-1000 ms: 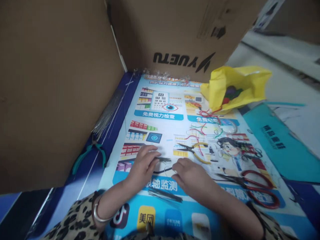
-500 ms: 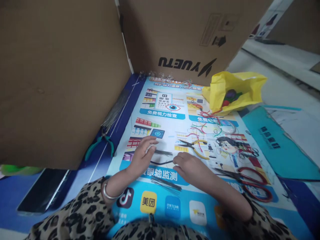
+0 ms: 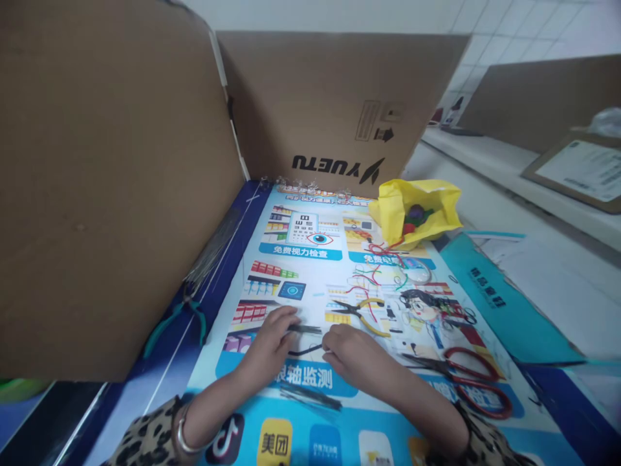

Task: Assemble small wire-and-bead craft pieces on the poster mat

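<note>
A thin dark cord [image 3: 305, 353] runs over the printed sheet between my hands. My left hand [image 3: 272, 340] is at its left end, fingers bent together; what it pinches is too small to make out. At the cord's right end my right hand [image 3: 347, 349] is closed, with the cord running into its fingers. Just above the cord lies a short bundle of dark wires [image 3: 306, 329], its left end by my left fingers. A second wire bundle [image 3: 313, 396] rests below my hands. Yellow-handled pliers [image 3: 361, 312] lie open beyond my right hand.
Red-handled scissors [image 3: 473, 375] lie at the right. Behind them are a yellow bag [image 3: 422, 200] and a teal card [image 3: 514, 304]. Teal-handled pliers [image 3: 177, 317] and long wires [image 3: 213, 252] lie left. Cardboard panels [image 3: 339, 84] stand at the left and back.
The view has tilted up, so more wall shows and everything sits lower in the picture. My left hand's fingers have drawn closer together; my right hand stays closed at the cord.
</note>
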Tool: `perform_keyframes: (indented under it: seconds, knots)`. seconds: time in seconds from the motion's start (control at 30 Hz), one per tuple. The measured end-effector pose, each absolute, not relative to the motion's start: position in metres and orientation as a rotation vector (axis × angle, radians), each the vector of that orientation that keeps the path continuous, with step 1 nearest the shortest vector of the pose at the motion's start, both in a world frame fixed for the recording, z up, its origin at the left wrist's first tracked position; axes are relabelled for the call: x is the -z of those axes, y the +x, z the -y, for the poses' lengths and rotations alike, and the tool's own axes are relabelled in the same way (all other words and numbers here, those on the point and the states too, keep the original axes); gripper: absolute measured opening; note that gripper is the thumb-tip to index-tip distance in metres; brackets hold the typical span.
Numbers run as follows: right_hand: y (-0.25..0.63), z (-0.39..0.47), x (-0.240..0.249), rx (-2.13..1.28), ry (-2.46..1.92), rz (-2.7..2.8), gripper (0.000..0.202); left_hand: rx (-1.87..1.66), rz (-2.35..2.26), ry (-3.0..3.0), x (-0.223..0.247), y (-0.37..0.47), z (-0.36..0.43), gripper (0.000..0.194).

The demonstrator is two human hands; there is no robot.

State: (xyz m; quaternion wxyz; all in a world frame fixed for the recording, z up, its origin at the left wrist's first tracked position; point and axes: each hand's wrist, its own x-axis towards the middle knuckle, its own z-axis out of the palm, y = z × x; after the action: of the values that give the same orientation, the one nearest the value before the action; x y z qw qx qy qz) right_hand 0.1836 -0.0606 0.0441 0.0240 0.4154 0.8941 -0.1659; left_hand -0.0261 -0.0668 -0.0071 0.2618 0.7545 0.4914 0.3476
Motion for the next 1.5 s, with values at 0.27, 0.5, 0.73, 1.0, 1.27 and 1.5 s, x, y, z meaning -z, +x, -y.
perform_keyframes:
  seconds: [0.27,0.5,0.73,1.0,1.27,1.5]
  knots:
    - [0.192,0.055,-0.051,0.515,1.253,-2.772,0.013,-0.814,-1.318,2.245,0.011,-0.026,0.066,0.032]
    - [0.209,0.046,-0.064,0.424,1.346,-2.665,0.017,-0.670,-1.380,2.357,0.001,-0.018,0.070,0.019]
    - [0.236,0.030,-0.034,0.353,1.287,-2.764,0.026,-0.610,-1.803,2.290,-0.023,-0.042,0.048,0.015]
    - [0.234,0.030,-0.022,0.289,1.236,-2.814,0.025,-0.217,-2.468,1.812,-0.020,-0.092,-0.022,0.030]
    - [0.236,0.028,-0.014,0.267,1.252,-2.839,0.027,-0.119,-2.425,1.793,-0.020,-0.112,-0.032,0.028]
    - [0.230,0.033,-0.021,0.207,1.230,-2.833,0.027,-0.078,-2.443,1.758,-0.026,-0.133,-0.035,0.027]
